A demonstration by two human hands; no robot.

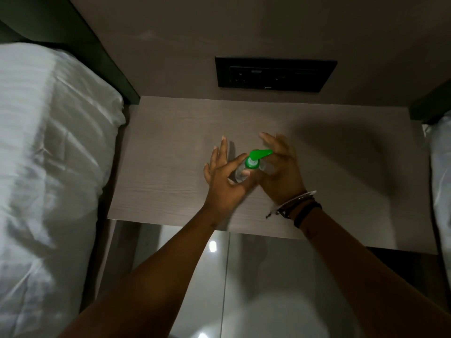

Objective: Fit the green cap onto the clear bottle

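Observation:
A small clear bottle [240, 173] stands on the pale wooden bedside table [166, 167], near its middle. The green cap [256, 157], a pump head with its nozzle pointing right, sits on the bottle's neck. My left hand [224, 184] pinches the bottle's left side between thumb and index finger, with the other fingers spread. My right hand [280, 169] is on the right side with its fingers apart, palm close to the nozzle and thumb base near the bottle. Both hands hide the bottle's lower part.
A bed with white sheets [48, 154] runs along the left of the table. More white bedding [440, 181] shows at the right edge. A black socket panel [275, 74] is on the wall behind. Glossy floor tiles [268, 289] lie below the table's front edge.

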